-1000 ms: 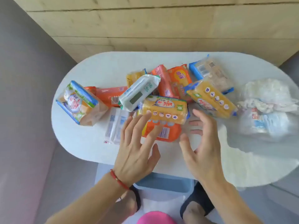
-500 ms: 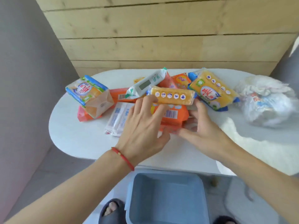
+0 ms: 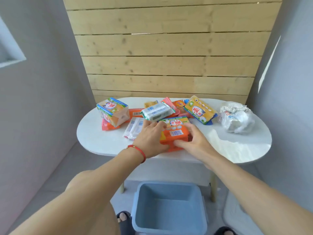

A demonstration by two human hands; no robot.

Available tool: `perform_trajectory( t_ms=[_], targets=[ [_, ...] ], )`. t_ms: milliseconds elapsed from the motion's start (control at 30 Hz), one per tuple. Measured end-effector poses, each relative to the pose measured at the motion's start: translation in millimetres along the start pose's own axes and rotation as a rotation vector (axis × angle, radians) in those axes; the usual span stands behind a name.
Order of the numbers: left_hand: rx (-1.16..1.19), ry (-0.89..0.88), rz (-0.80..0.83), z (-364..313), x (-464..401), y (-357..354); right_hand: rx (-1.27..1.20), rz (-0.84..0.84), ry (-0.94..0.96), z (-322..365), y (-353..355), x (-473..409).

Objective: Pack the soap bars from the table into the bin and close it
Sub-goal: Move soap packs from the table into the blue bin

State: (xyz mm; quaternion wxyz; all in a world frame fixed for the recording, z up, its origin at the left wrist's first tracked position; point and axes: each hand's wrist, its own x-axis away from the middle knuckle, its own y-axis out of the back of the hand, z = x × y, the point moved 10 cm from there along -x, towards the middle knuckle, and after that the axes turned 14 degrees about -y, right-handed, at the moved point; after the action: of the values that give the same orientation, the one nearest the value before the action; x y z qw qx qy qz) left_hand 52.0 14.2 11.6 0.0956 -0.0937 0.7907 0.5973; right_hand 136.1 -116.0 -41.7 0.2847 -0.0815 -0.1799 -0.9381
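Several wrapped soap packs lie on the white oval table (image 3: 101, 141). My left hand (image 3: 149, 138) and my right hand (image 3: 194, 141) clasp a stack from both sides: an orange soap pack (image 3: 174, 134) with a yellow soap pack (image 3: 176, 122) on top. Further back lie a white soap pack (image 3: 156, 111), a big yellow-and-blue pack (image 3: 199, 110) and a blue-edged pack (image 3: 112, 111) at the left. A second white pack (image 3: 133, 128) lies flat beside my left hand. The open grey-blue bin (image 3: 169, 207) stands empty on the floor below the table's front edge.
A crumpled white plastic bag (image 3: 237, 117) sits at the table's right end. A wooden plank wall (image 3: 169, 56) stands behind the table, grey walls on both sides. My sandalled feet (image 3: 124, 217) flank the bin. No lid is in view.
My head has pulled back and tilted, so the whole bin now shows. Both hands closed in on the orange and yellow stack and now grip its sides.
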Motion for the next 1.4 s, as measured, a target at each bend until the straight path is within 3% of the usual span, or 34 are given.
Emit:
perform_trajectory(
  t_ms=[100,300,400,500,667,767,933,1067,1267,1400],
  targets=[
    [0.057,0.046,0.094,4,-7,6,0.036,-0.009,-0.01,12,3,1],
    [0.39,0.189,0.042,34,4,23,-0.171,-0.016,0.004,38,4,-1],
    [0.523,0.265,-0.044,58,15,53,-0.158,-0.063,0.07,59,-1,-3],
    [0.675,0.324,-0.179,86,39,83,-0.014,-0.083,0.19,80,-26,-2],
    [0.658,0.588,-0.527,156,111,118,0.534,-0.152,0.523,134,-120,-11],
    [0.693,0.733,-0.596,181,143,117,0.651,-0.118,0.518,162,-176,-35],
    [0.724,0.858,-0.539,201,170,106,0.869,-0.12,0.383,161,-230,-70],
    [0.795,0.91,-0.43,199,173,93,0.722,-0.203,0.35,159,-218,-70],
    [0.721,0.836,-0.27,166,157,87,0.159,-0.266,0.286,159,-150,-28],
    [0.629,0.685,-0.216,131,138,79,-0.244,-0.152,0.029,117,-99,-9]
  ],
)
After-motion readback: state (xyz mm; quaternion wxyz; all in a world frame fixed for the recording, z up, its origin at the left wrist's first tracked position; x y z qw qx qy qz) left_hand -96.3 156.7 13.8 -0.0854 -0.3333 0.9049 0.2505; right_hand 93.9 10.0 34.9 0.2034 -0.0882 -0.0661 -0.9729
